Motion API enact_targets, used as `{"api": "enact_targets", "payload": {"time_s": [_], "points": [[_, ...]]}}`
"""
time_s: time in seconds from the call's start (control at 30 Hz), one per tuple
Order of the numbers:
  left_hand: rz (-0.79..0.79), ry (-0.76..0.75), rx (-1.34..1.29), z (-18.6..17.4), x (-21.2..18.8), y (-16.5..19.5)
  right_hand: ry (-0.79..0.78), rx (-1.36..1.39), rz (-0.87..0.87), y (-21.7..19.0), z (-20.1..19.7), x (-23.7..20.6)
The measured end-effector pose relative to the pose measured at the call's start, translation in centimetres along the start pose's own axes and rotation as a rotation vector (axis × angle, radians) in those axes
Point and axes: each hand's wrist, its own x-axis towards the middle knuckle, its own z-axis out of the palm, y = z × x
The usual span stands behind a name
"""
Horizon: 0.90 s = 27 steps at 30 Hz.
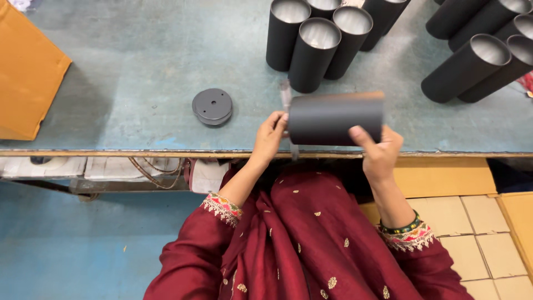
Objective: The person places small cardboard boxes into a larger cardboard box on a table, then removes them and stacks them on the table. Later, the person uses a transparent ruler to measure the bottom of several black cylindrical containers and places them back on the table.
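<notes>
Dark grey matte metal cylinder (336,119) held sideways over the front edge of the worn blue-green worktop (127,72), both hands on it. Right hand (380,153) wraps the right end, thumb on top. Left hand (270,136) closes on the left end, where a thin metal strip or tool (287,105) sits against the rim; blurred, can't tell which.

Risks: smooth painted wall gives little friction, so a loose hold could let it roll out and drop off the edge. The strip could scrape the matte coat if it skids.

Round dark grey metal disc with small holes (212,106) lies flat on the worktop, well left of the hands. More dark tubes with bright silvery insides (313,53) stand clustered behind; others (477,61) lie tilted at right. Orange-brown cardboard box (25,72) at far left. Fabric sleeves maroon, embroidered cuffs.
</notes>
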Motion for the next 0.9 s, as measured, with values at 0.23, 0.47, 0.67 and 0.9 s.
{"api": "enact_targets", "payload": {"time_s": [0.23,0.47,0.67,0.9], "points": [[-0.512,-0.055,-0.673,-3.8,0.9,-6.1,-0.791,-0.812,-1.002,-7.5,1.3,4.3],[-0.369,0.161,-0.377,-12.2,3.6,-0.8,-0.666,-0.872,-0.772,-8.0,-0.2,5.7],[0.078,0.342,1.356,-18.2,5.6,4.1,-0.507,-1.096,-0.587,-3.0,-4.6,5.1],[0.306,0.262,1.744,-17.3,6.5,3.5,-0.373,-1.222,-0.472,-0.6,-9.9,3.2]]}}
